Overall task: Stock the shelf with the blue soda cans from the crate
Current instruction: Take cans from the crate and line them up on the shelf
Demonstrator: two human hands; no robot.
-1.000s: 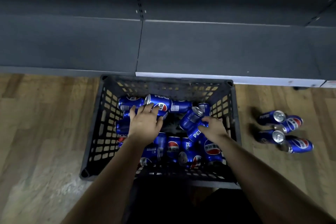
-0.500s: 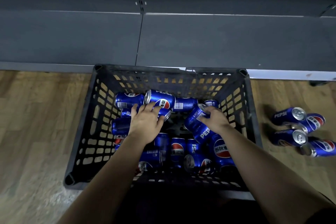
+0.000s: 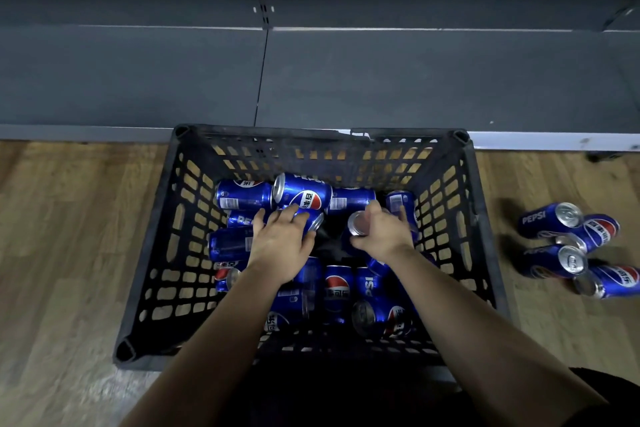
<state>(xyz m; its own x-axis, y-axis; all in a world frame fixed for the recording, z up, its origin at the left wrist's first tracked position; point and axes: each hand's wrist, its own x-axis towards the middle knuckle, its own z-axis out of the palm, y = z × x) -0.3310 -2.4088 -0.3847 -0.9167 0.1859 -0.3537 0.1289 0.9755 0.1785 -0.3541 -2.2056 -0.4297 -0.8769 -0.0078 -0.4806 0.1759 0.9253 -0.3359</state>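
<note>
while my left hand (image 3: 280, 246) has stayed draped over a low can (image 3: 313, 224) in the crate (image 3: 152, 253), fingers curved round its barrel and not lifting yet, my right hand (image 3: 381, 232) has turned its can (image 3: 358, 224) from slanted to nearly upright, silver top towards me, fingers and thumb wrapped round the body. that can is still inside the crate, so i judge the right pick done, and the carry to the shelf (image 3: 381, 80), bare beyond the far wall, comes next. the floor cans (image 3: 568, 215) to the right lie where they were.
</note>
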